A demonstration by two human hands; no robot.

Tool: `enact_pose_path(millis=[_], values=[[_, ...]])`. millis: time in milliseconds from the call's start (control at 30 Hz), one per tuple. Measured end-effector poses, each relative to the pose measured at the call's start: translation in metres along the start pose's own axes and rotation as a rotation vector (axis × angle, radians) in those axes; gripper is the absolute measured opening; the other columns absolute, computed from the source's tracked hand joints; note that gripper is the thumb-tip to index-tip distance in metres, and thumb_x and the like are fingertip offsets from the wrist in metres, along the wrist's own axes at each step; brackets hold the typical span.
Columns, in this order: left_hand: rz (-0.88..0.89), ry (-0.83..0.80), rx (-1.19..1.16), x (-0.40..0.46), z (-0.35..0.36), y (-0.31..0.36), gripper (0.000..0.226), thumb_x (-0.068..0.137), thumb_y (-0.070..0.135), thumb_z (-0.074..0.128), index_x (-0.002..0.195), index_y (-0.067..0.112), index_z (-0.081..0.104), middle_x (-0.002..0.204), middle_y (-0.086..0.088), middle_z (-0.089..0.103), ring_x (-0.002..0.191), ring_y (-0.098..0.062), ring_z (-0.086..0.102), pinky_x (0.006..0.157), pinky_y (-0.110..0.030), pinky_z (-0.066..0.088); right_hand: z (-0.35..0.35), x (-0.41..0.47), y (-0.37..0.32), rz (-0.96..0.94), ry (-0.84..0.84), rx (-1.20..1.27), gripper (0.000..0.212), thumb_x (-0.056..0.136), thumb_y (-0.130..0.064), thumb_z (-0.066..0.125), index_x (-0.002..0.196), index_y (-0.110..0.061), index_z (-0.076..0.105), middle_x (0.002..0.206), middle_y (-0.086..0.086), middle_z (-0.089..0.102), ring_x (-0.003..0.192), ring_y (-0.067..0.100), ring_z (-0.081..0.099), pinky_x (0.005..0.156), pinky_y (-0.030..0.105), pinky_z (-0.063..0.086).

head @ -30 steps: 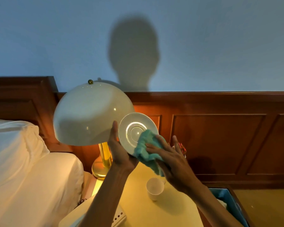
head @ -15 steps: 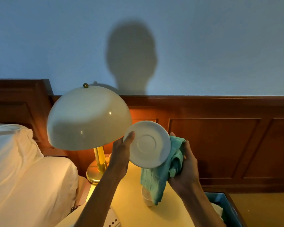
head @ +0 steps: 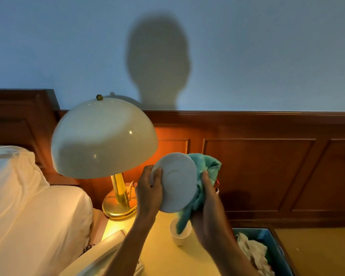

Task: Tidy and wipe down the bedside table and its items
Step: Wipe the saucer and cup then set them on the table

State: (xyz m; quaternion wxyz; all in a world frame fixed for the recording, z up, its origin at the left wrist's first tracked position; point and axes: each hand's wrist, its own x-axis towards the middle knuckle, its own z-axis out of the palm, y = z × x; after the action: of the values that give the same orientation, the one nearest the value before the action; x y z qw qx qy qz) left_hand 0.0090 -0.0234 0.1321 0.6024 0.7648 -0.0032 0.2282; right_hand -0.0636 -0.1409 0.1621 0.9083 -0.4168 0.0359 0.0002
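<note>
My left hand grips the left rim of a white saucer, held upright above the bedside table with its underside toward me. My right hand clutches a teal cloth bunched behind the saucer's right edge, with a tail hanging down. Under the cloth a white cup stands on the table top. A domed white lamp on a brass base stands lit at the table's back left.
A white telephone lies at the table's front left. The bed with a white pillow borders the left side. A blue bin holding crumpled paper sits on the floor at the right. Wood panelling runs behind.
The saucer was turned from its top face to its underside toward me. The cloth went from its front to behind its right edge. Both hands dropped slightly.
</note>
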Motion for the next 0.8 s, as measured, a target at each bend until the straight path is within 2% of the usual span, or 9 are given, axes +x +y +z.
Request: enact_pose_path(millis=[100,267,333,400,467,567,633,700,800], values=[[0.008,-0.025,0.006,0.003,0.001,-0.004,0.019,0.100,0.037,0.047,0.103,0.022,0.057,0.093,0.005,0.064,0.088,-0.012,0.063,0.062,-0.031,0.052,0.001,-0.011,0.013,0.014,-0.042,0.035,0.052,0.087,-0.047,0.050,0.129,-0.017,0.055,0.117,0.015,0.068,0.110,0.029,0.064,0.092,0.045,0.053],[0.136,-0.204,0.080,-0.011,0.004,-0.002,0.021,0.096,0.043,0.045,0.108,0.029,0.056,0.094,0.014,0.064,0.084,0.001,0.062,0.057,-0.012,0.048,-0.003,0.012,-0.015,-0.002,0.005,-0.005,0.058,0.090,-0.057,0.037,0.127,-0.017,0.057,0.109,0.013,0.071,0.091,0.026,0.069,0.076,0.040,0.056],[0.102,-0.134,0.041,-0.006,0.005,0.001,0.021,0.097,0.043,0.047,0.107,0.027,0.057,0.094,0.012,0.065,0.085,-0.002,0.063,0.059,-0.014,0.047,0.000,0.008,-0.009,-0.008,-0.016,0.023,0.055,0.089,-0.054,0.039,0.125,-0.018,0.059,0.111,0.014,0.070,0.097,0.028,0.068,0.083,0.044,0.054],[0.015,-0.023,-0.042,0.002,0.005,0.000,0.022,0.097,0.043,0.048,0.103,0.024,0.059,0.093,0.007,0.066,0.088,-0.009,0.062,0.064,-0.029,0.050,0.001,-0.002,0.006,-0.030,-0.019,0.067,0.049,0.088,-0.048,0.043,0.125,-0.019,0.059,0.115,0.014,0.069,0.109,0.028,0.065,0.096,0.048,0.049],[-0.015,-0.003,-0.081,0.005,0.005,-0.003,0.024,0.097,0.043,0.049,0.103,0.023,0.059,0.094,0.005,0.066,0.090,-0.013,0.063,0.067,-0.034,0.050,0.002,-0.008,0.011,-0.056,-0.013,0.088,0.048,0.087,-0.044,0.046,0.126,-0.019,0.057,0.116,0.014,0.068,0.112,0.029,0.063,0.100,0.050,0.046],[0.049,-0.147,-0.032,-0.003,0.008,-0.001,0.026,0.096,0.045,0.048,0.106,0.024,0.059,0.095,0.009,0.067,0.087,-0.007,0.064,0.064,-0.026,0.052,-0.002,0.007,-0.008,-0.063,0.022,-0.024,0.051,0.087,-0.052,0.041,0.121,-0.019,0.059,0.107,0.013,0.071,0.096,0.027,0.069,0.082,0.045,0.056],[0.180,-0.171,0.066,-0.006,0.008,0.004,0.023,0.096,0.042,0.047,0.109,0.025,0.058,0.094,0.014,0.065,0.086,0.001,0.063,0.062,-0.013,0.050,-0.004,0.019,-0.023,0.003,0.034,-0.026,0.048,0.094,-0.051,0.037,0.115,-0.017,0.063,0.098,0.012,0.073,0.083,0.026,0.070,0.072,0.039,0.055],[0.259,-0.077,0.094,-0.002,0.007,0.011,0.019,0.098,0.037,0.047,0.108,0.024,0.057,0.090,0.015,0.063,0.085,0.005,0.061,0.059,-0.008,0.047,-0.004,0.020,-0.023,0.038,0.006,-0.001,0.046,0.098,-0.048,0.035,0.117,-0.018,0.064,0.106,0.015,0.071,0.092,0.030,0.068,0.078,0.044,0.054],[0.165,0.135,0.047,0.015,0.005,0.016,0.020,0.099,0.035,0.047,0.104,0.019,0.058,0.085,0.010,0.062,0.082,-0.004,0.062,0.055,-0.014,0.042,-0.002,0.005,-0.003,0.025,-0.034,0.105,0.043,0.096,-0.044,0.040,0.127,-0.020,0.058,0.119,0.017,0.067,0.112,0.032,0.063,0.094,0.050,0.051]])
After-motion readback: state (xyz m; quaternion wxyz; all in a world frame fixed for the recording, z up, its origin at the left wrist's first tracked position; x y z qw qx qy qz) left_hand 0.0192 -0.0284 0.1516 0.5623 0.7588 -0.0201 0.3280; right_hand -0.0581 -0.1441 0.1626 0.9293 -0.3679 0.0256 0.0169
